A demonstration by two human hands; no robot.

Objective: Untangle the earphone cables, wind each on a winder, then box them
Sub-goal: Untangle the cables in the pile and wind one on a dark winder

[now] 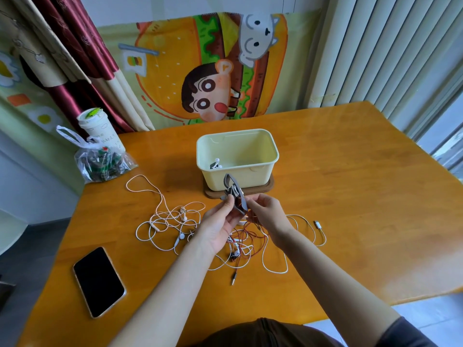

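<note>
- Left hand (220, 222) palm-up, fingers and thumb curled round the lower end of a grey winder (234, 194), gripping it above the table (350, 196).
- Right hand (269, 214) just beside it, fingertips drawn together at the winder's lower edge, apparently pinching a strand of the red cable (250, 237); exact strand too fine to tell.
- Winder tilted, long axis running from the left palm up and away toward the box (258, 175); a few turns of cable around its middle.
- Slack of the red cable on the table directly beneath both hands, mixed with white loops; jack plug (233, 280) nearest the body.
- Box straight beyond the winder's far tip, near but apart, standing on a brown lid (268, 187); one wound earphone (216, 163) inside, at its left end.
- White tangle (172, 221) left of the left hand, not yet wound.
- Probably next: more turns fed by the right hand, then a short forward reach with the left, the one carrying the winder.
</note>
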